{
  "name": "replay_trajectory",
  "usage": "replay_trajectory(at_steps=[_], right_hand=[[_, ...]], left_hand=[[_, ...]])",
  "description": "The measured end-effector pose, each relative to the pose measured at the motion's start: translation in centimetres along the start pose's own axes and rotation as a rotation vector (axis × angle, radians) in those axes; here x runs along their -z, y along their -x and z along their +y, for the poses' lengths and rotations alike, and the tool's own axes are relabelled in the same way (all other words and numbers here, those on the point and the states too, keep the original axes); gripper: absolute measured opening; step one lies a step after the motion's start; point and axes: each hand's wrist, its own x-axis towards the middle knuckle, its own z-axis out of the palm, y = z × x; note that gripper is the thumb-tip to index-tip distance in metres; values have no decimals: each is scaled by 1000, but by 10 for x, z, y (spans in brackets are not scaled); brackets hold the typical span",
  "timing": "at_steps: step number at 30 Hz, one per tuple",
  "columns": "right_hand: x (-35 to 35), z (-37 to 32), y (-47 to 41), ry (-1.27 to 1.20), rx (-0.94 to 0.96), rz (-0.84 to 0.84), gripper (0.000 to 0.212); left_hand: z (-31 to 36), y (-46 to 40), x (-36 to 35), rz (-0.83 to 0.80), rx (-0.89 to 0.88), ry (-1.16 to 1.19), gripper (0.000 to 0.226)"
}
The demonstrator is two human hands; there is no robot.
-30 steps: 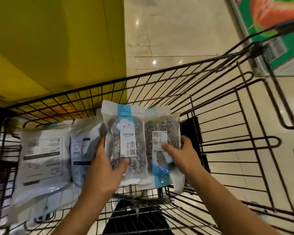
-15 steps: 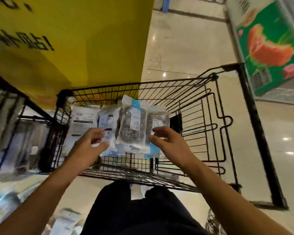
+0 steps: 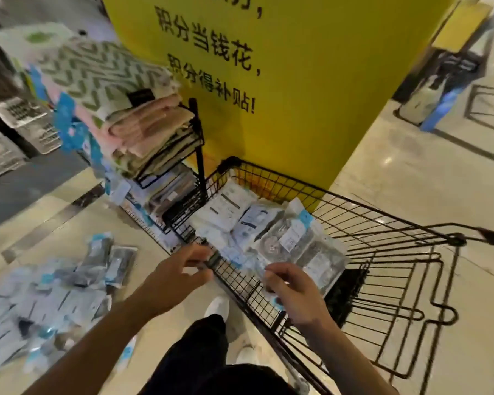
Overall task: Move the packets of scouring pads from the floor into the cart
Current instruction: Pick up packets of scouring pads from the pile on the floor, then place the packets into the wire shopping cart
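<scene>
Fingers [image 3: 277, 276] of my right hand [image 3: 294, 295] were loosely curled and held nothing; they hovered over the near wall of the cart [image 3: 382, 252], just short of the closest packets in the cart [image 3: 297, 246], not touching them as far as I could see. Fingers of my left hand [image 3: 177, 277] were bent and slightly apart, also holding nothing, with the fingertips at the cart's near corner; motion blur kept me from telling whether they touched the wire.

From large to small: the yellow pillar [image 3: 311, 95] with black lettering stood behind the cart. The cart's basket held several packets leaning in a row against its left end, two with steel scouring pads showing through the clear film. A wire rack [image 3: 183, 178] stacked with folded towels [image 3: 143, 124] stood just beside the cart. On the floor [image 3: 411, 172], well to the left of my hands, lay a loose heap of packets [image 3: 54, 295]. Both forearms reached forward, the left one angled across toward the cart.
</scene>
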Motion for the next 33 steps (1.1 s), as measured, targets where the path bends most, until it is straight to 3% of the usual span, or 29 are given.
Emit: replay_trajectory(at_steps=[4, 16, 27, 33], right_hand=[[-34, 7, 8, 91, 23, -195, 3], [-175, 25, 51, 448, 22, -592, 8], [-391, 58, 158, 684, 10, -804, 12], [-503, 58, 226, 764, 53, -950, 15]], left_hand=[[-44, 71, 7, 107, 143, -13, 26], [-171, 275, 19, 620, 564, 385, 20], [-322, 469, 44, 862, 813, 631, 17], [-371, 548, 79, 1000, 851, 753, 13]])
